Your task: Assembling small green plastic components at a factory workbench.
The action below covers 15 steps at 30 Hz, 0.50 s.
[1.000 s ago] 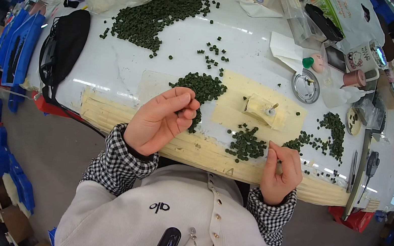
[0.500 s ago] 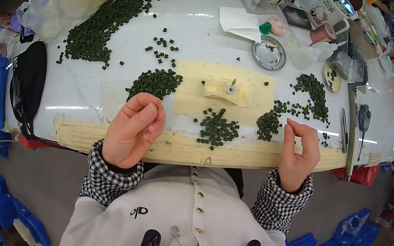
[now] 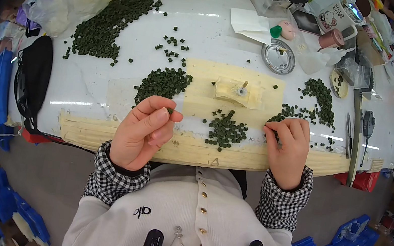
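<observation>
My left hand (image 3: 145, 130) is closed in a pinch on a small dark green piece (image 3: 170, 111), whose edge shows at the fingertips. Behind it lies a heap of such green pieces (image 3: 162, 84). My right hand (image 3: 289, 149) is also pinched, its fingertips over the near edge of another green heap (image 3: 288, 111); whatever it holds is too small to make out. Between my hands lies a loose cluster of round green pieces (image 3: 226, 131). Just beyond the cluster, a pale block wrapped in tape (image 3: 227, 91), with a short metal pin (image 3: 244, 85) standing up from it, rests on a cream sheet (image 3: 199, 72).
A large green heap (image 3: 101, 32) lies at the far left beside a clear plastic bag (image 3: 51, 4). A round metal lid (image 3: 278, 58), white paper (image 3: 250, 25) and a mug (image 3: 336, 16) stand at the back right. Tweezers (image 3: 348, 135) and a black mask (image 3: 34, 78) flank the work area.
My right hand has moved left to the right-hand heap, its fingers now pointing inward. My left hand has shifted slightly right, and a green piece now shows at its fingertips.
</observation>
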Each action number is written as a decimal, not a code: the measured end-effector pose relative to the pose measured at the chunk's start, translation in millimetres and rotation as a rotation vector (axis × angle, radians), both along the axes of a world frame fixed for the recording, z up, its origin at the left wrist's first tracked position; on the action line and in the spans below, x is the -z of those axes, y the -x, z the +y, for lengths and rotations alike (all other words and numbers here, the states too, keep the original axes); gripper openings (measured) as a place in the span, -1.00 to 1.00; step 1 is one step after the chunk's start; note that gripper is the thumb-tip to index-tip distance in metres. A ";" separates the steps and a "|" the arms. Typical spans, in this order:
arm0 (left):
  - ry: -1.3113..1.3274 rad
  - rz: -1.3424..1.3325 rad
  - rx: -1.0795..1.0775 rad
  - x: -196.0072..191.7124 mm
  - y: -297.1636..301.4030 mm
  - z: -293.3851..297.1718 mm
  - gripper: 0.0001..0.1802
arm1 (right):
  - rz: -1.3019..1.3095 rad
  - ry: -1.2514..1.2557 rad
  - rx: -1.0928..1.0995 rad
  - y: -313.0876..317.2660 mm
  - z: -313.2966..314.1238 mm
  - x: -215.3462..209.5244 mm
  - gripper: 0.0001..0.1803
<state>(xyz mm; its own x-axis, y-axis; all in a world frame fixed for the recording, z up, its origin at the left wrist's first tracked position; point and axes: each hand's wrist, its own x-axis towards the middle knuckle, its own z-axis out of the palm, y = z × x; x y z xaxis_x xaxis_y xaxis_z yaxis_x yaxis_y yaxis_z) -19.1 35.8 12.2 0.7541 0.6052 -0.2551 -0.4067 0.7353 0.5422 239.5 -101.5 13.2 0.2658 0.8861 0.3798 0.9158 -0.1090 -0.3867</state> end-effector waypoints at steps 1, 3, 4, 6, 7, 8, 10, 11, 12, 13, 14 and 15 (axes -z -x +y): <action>0.007 -0.007 -0.007 0.4 -0.4 0.0 -0.79 | -0.002 -0.002 -0.002 1.7 -0.3 -0.4 -0.86; 0.021 -0.020 -0.021 1.2 -3.7 -0.9 -0.81 | -0.015 0.001 -0.012 3.2 0.7 -1.4 -0.86; 0.019 -0.016 -0.010 1.7 -5.0 -1.4 -0.80 | -0.022 0.002 -0.017 3.1 0.1 -1.2 -0.86; 0.000 0.013 0.021 -2.6 -7.6 -2.5 -0.79 | -0.032 -0.001 -0.025 3.0 0.5 -0.1 -0.86; -0.004 0.025 0.036 -3.6 -9.6 -2.7 -0.79 | -0.039 0.002 -0.027 2.2 0.9 0.4 -0.86; -0.007 0.019 0.048 -3.9 -11.0 -2.6 -0.79 | -0.046 0.005 -0.030 1.4 1.2 0.7 -0.86; 0.017 0.007 0.046 -3.9 -10.5 -2.5 -0.79 | -0.061 0.011 -0.059 -0.4 0.1 0.8 -0.84; 0.030 0.000 0.043 -3.7 -10.2 -2.5 -0.79 | -0.068 0.015 -0.075 -1.3 -0.6 0.8 -0.83; 0.026 -0.002 0.038 -3.6 -9.7 -2.1 -0.79 | -0.090 0.008 -0.071 -2.0 -1.0 0.8 -0.82; 0.023 -0.004 0.034 -2.9 -8.8 -1.9 -0.79 | -0.110 0.002 -0.067 -2.3 -2.0 1.6 -0.81; 0.021 -0.005 0.030 -2.6 -8.1 -1.8 -0.80 | -0.130 -0.003 -0.063 -2.2 -2.7 2.3 -0.80; 0.013 0.004 0.032 -3.0 -8.0 -1.4 -0.80 | -0.148 -0.011 -0.061 -2.0 -3.0 2.9 -0.80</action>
<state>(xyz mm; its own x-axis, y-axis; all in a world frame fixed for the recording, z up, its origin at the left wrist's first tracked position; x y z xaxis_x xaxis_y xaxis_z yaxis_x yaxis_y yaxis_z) -11.2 34.4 15.1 0.7721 0.5772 -0.2658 -0.3805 0.7550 0.5340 241.5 -104.5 10.3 0.1518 0.8944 0.4206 0.9677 -0.0478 -0.2475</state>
